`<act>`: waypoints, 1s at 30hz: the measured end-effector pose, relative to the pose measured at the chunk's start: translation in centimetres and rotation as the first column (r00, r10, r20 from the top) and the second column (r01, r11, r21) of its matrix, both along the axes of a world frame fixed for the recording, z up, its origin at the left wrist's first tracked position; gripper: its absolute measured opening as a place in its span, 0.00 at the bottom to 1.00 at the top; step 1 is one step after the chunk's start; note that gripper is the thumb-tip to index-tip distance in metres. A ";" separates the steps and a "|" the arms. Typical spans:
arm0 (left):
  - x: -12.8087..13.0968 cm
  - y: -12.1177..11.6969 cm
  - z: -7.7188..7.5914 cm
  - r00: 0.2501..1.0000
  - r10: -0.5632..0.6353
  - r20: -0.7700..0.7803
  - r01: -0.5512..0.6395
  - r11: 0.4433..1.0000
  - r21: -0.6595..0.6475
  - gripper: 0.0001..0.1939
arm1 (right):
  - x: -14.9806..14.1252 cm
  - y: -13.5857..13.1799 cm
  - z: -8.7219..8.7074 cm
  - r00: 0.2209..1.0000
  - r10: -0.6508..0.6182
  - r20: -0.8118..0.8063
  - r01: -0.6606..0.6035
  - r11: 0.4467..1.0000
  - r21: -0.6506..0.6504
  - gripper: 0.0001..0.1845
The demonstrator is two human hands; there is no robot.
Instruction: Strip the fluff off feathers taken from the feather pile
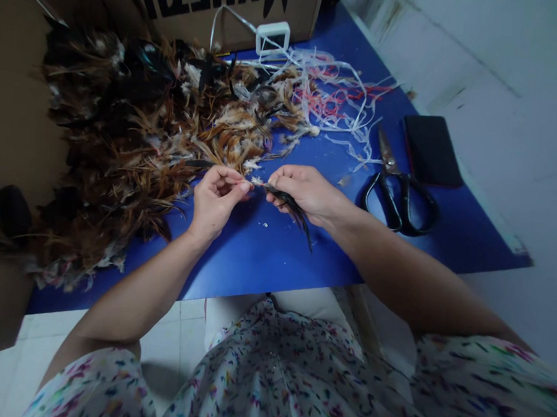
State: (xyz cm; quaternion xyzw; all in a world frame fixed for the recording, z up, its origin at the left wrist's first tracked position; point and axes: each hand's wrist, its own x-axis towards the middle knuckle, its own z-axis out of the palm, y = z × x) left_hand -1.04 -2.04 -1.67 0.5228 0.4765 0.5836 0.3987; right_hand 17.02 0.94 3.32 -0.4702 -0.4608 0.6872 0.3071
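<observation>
My right hand (308, 193) pinches a small bunch of dark feathers (294, 205) above the blue table. The pale, fluffy base of the bunch points left, and the black tips hang down to the right. Facing it, my left hand (218, 200) is closed, thumb pressed to the fingers, close to that fluffy base. What those fingertips hold, if anything, is too small to make out. Just beyond the left hand spreads a large heap of brown, black and white feathers (170, 123).
Black-handled scissors (404, 203) lie right, near a dark flat phone-like object (433, 149). White and red plastic strips (335, 92) tangle at the back beside a small white-framed device (272, 38). A cardboard box (199, 30) stands behind; brown cardboard (10, 123) borders the left.
</observation>
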 end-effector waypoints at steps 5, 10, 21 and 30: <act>-0.1 0.1 0.1 0.997 0.013 0.082 -0.008 0.997 -0.071 0.23 | 0.2 0.0 0.1 1.000 0.002 -0.002 -0.002 1.000 -0.001 0.14; -0.3 0.2 0.5 0.988 0.015 0.152 0.008 0.989 -0.150 0.20 | 0.2 0.2 0.1 0.999 -0.014 0.029 0.014 1.000 0.008 0.14; -1.3 0.7 1.1 0.960 0.208 -0.189 -0.165 0.961 0.221 0.08 | 0.2 0.4 -0.1 0.995 0.002 0.100 -0.003 1.000 0.009 0.13; -0.7 -0.1 -0.4 0.720 0.128 -0.682 0.266 0.857 0.442 0.10 | 0.2 -0.3 0.5 0.990 0.101 0.094 -0.100 0.995 -0.014 0.11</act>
